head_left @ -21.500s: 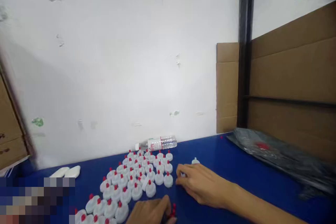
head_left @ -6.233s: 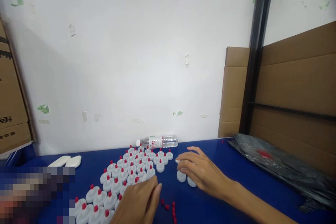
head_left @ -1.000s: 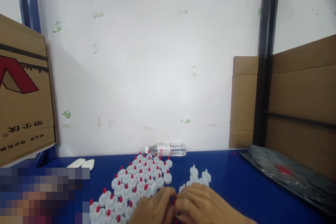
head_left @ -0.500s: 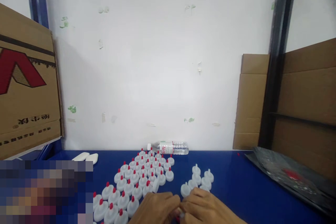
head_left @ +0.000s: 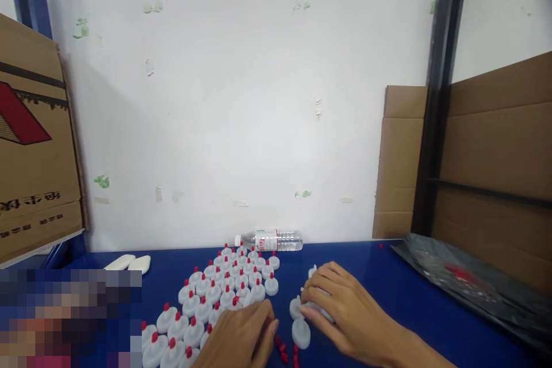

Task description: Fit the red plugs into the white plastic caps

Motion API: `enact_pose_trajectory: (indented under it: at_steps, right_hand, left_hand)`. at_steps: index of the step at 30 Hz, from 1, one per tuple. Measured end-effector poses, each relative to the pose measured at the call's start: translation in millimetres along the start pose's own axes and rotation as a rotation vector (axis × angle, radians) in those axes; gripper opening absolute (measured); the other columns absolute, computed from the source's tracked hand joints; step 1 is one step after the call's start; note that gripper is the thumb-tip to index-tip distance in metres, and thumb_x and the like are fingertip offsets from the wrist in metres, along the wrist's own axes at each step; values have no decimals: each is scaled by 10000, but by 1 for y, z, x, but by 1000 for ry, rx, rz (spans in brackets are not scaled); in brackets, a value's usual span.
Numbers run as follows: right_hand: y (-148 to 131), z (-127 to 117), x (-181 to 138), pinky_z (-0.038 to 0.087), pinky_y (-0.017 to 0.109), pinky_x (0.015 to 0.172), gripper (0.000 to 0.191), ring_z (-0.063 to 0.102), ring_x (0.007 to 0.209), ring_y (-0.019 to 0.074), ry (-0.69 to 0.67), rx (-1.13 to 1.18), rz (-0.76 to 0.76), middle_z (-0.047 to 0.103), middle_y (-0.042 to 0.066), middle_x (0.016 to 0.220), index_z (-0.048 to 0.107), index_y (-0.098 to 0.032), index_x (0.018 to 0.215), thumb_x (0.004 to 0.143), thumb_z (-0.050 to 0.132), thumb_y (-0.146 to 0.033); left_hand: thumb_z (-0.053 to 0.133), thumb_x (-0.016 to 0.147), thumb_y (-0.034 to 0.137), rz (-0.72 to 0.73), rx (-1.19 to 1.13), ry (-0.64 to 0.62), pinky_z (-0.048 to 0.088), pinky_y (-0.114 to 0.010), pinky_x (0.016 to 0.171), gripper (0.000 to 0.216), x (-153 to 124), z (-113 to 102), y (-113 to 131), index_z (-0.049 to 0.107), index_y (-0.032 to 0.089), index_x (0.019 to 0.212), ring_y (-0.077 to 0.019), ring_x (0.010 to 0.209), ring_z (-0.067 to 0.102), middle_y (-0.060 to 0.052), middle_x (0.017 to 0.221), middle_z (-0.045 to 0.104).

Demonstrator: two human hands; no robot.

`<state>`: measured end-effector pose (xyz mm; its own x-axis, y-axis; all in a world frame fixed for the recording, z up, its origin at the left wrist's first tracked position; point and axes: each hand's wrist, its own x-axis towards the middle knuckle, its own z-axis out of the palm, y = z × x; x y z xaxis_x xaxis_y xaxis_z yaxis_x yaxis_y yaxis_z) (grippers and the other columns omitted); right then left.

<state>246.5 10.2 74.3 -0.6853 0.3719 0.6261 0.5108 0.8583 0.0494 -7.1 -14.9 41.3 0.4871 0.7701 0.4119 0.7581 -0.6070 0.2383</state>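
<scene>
My left hand (head_left: 244,330) is low in the middle, at the right edge of a group of white bottle caps with red tips (head_left: 194,330). Its fingers are curled and pressed together; whatever they hold, if anything, is hidden. Several small red tips (head_left: 282,349) lie on the table just right of it. My right hand (head_left: 338,307) reaches over a smaller cluster of white caps without red tips (head_left: 296,307), fingers stretched and thumb apart, covering most of them. Nearer to me stands another plain white cap (head_left: 301,332).
A clear water bottle (head_left: 276,240) lies against the white wall behind the caps. Two white oval pieces (head_left: 138,265) are at the left on the blue table (head_left: 366,267). A dark plastic bag (head_left: 466,287) lies at the right. Cardboard (head_left: 495,132) and a printed box (head_left: 34,172) flank both sides.
My hands were together at the front and are now apart. The right went forward to the plain caps; the left shifted left. Loose red tips now show between them. The view has turned slightly right.
</scene>
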Motion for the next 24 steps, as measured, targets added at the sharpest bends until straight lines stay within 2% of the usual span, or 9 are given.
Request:
enact_pose_trajectory:
  at_steps: [4,9,15,19,24]
  right_hand:
    - [2,1,0,340,358,840,302,548,806,188,-110,-68,92,657,21,834,623,-205,875,1074,398,-234]
    - [2,3,1,328,356,829,336,544,800,190,-186,-116,149,640,20,823,617,-206,840,1082,390,-261]
    - [2,5,0,327,371,860,343,549,834,202,-247,-103,183,647,18,822,623,-211,821,1079,404,-273]
    - [4,7,-1,322,393,916,312,550,870,209,-260,-92,173,653,13,833,635,-219,859,1076,414,-261]
    - [5,8,-1,325,401,932,293,546,878,208,-254,-94,160,640,9,842,627,-224,880,1079,414,-254]
  left_hand:
    - [437,996,237,-29,-1,-17,387,-259,575,144,0,2,-2,550,244,908,-156,612,639,32,725,678]
    - [488,962,178,-28,57,-41,391,-259,580,119,-1,3,-3,574,249,1003,-158,601,636,47,704,667]
    - [500,944,138,-30,101,-119,415,-260,595,161,2,6,-2,611,237,1005,-170,653,680,19,791,709]
    - [518,929,129,-15,118,-120,424,-266,607,150,1,8,-4,615,232,979,-181,722,713,-1,891,739]
    - [539,919,140,-5,114,-91,401,-270,587,161,-2,10,-8,621,249,1005,-167,645,674,39,766,694]
